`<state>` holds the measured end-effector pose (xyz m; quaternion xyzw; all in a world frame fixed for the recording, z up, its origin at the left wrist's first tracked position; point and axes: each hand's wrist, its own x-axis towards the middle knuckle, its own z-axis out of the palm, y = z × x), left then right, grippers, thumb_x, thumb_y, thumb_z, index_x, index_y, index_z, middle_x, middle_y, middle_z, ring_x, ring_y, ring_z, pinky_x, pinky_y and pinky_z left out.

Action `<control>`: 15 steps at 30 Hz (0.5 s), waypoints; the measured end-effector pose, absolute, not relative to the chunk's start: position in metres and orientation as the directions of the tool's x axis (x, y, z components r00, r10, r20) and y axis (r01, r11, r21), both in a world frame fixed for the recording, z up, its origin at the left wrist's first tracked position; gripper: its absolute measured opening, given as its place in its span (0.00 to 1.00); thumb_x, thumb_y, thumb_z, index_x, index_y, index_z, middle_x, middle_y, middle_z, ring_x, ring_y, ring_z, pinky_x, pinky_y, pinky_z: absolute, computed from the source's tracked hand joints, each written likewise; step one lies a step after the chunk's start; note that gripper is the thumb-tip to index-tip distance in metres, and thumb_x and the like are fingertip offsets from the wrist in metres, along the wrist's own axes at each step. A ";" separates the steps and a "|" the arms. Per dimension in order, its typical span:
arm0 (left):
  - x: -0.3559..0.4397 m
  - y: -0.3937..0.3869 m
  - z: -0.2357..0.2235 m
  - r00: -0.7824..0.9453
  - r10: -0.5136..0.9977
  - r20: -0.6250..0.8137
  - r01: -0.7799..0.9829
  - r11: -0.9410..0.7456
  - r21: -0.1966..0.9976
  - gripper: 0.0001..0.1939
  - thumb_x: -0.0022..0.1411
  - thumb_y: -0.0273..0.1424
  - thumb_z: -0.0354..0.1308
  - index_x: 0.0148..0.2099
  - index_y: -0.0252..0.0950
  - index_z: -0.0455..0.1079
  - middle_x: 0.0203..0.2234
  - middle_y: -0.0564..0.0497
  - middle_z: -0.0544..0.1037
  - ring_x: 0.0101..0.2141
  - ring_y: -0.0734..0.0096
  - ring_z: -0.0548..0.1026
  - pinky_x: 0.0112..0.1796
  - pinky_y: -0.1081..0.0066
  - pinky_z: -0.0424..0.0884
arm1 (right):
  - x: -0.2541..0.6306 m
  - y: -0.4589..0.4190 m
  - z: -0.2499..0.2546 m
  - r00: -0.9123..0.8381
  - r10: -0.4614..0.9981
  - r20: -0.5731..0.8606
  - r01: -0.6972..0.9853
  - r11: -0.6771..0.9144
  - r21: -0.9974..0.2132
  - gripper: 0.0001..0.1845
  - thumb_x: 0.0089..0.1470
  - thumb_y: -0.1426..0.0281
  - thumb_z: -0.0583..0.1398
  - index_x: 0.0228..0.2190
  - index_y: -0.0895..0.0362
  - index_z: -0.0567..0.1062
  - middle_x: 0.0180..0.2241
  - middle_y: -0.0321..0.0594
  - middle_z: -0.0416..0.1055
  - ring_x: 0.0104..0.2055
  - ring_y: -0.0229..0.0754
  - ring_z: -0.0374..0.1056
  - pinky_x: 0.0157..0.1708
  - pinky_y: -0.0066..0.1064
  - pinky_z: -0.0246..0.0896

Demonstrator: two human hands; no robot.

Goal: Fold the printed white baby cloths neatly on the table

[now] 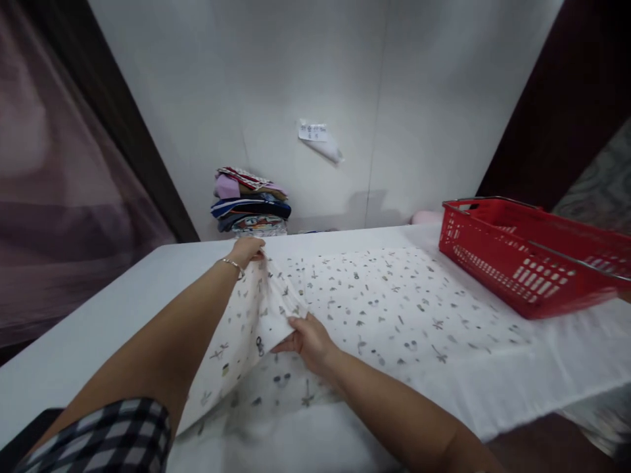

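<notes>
A white cloth (pixel 379 302) printed with small brown and grey motifs lies spread over the white table. Its left part is lifted and folded up between my two hands. My left hand (pixel 248 249), with a bracelet at the wrist, grips the cloth's far edge near the back of the table. Nearer to me, my right hand (pixel 308 341) pinches the raised cloth between thumb and fingers. The lifted part hangs in loose folds and drapes down toward the front left, under my left forearm.
A red plastic basket (pixel 513 263) with metal handles stands at the table's right. Folded fabrics (pixel 251 203) are stacked by the wall at the back left. A paper label (pixel 313 131) hangs on the wall. A pinkish curtain (pixel 59 197) borders the left. The white tabletop (pixel 128 302) extends leftward.
</notes>
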<state>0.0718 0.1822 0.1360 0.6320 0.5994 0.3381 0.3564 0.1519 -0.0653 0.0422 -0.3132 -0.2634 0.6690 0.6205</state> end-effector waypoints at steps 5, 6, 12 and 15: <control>0.174 0.166 0.131 0.207 0.978 -0.023 0.457 -0.076 0.886 0.04 0.50 0.23 0.56 0.28 0.35 0.63 0.23 0.52 0.69 0.27 0.72 0.72 0.29 0.73 0.72 | 0.238 -0.093 0.035 0.135 0.985 -0.110 -0.669 0.009 -0.744 0.19 0.47 0.65 0.60 0.41 0.61 0.71 0.28 0.41 0.75 0.26 0.44 0.71 0.29 0.39 0.70; 0.196 0.162 0.129 0.243 0.970 -0.021 0.449 -0.093 0.889 0.04 0.51 0.23 0.55 0.28 0.35 0.63 0.23 0.52 0.69 0.27 0.72 0.72 0.29 0.73 0.71 | 0.257 -0.099 0.032 0.173 0.978 -0.114 -0.666 0.031 -0.745 0.19 0.47 0.65 0.61 0.41 0.61 0.71 0.27 0.42 0.75 0.26 0.44 0.71 0.29 0.39 0.70; 0.325 0.131 0.124 0.466 0.884 0.038 0.411 -0.254 0.875 0.04 0.50 0.25 0.55 0.25 0.35 0.63 0.20 0.53 0.66 0.27 0.71 0.70 0.29 0.73 0.68 | 0.369 -0.150 0.028 0.436 0.883 -0.176 -0.618 0.152 -0.772 0.14 0.47 0.68 0.60 0.37 0.61 0.72 0.25 0.42 0.75 0.24 0.43 0.70 0.25 0.34 0.69; 0.386 0.105 0.128 0.570 0.813 0.120 0.347 -0.371 0.861 0.07 0.48 0.26 0.56 0.21 0.36 0.61 0.19 0.53 0.65 0.27 0.71 0.68 0.29 0.73 0.66 | 0.423 -0.185 0.033 0.558 0.791 -0.249 -0.574 0.152 -0.805 0.12 0.48 0.67 0.60 0.35 0.61 0.72 0.24 0.42 0.74 0.24 0.44 0.71 0.25 0.33 0.69</control>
